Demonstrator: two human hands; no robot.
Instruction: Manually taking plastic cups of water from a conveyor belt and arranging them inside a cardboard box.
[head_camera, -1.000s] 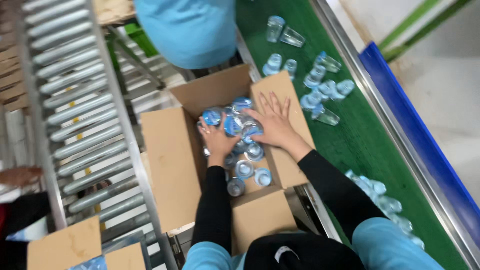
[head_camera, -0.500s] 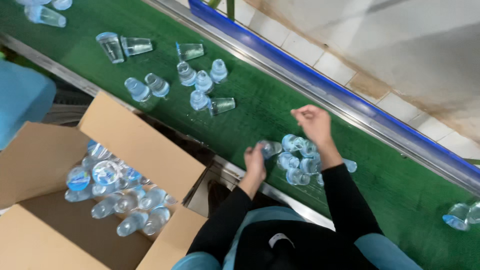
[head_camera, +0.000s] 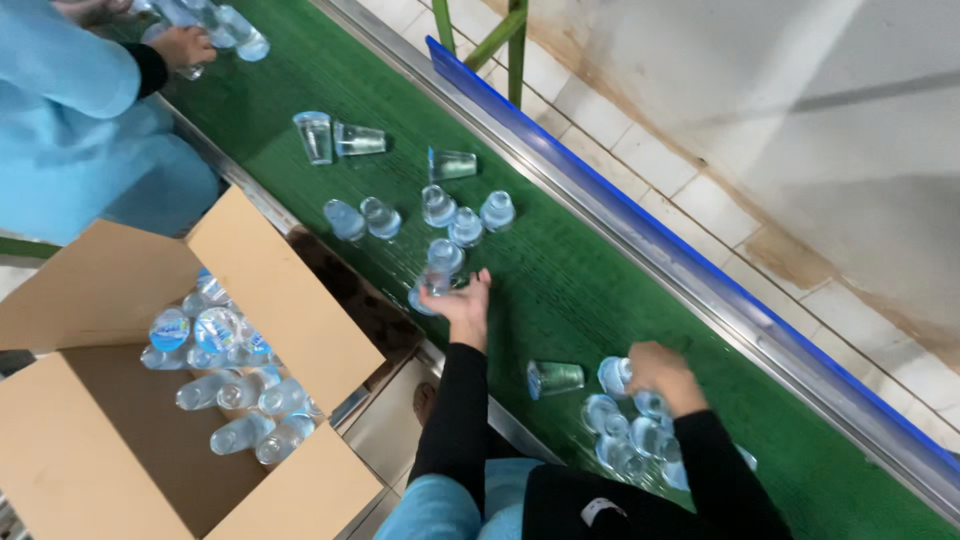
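We see our left hand (head_camera: 465, 303) stretched out over the green belt (head_camera: 560, 290), fingers curled loosely about a clear cup (head_camera: 438, 262) at its tips; the hand touches it, though we cannot tell if it is fully clasped. Our right hand (head_camera: 660, 375) rests closed over a cluster of cups (head_camera: 625, 435) near the belt's close edge, knuckles up, gripping at least one of them. Between our hands a single cup (head_camera: 553, 377) lies on its side, apart from both.

The belt runs on a slant, bounded on the far side by a steel rail with a blue edge (head_camera: 640, 215) and on the near side by a metal lip just beside the box (head_camera: 160, 400). Green belt lies bare between the loose cups (head_camera: 420, 205) farther up and the far rail.

The cups are small, clear and sealed with pale blue lids, some upright, some tipped over. The open cardboard box sits to our left below the belt, flaps spread, with many cups lying in it. At the top left another person in light blue has a hand (head_camera: 180, 45) on cups there.
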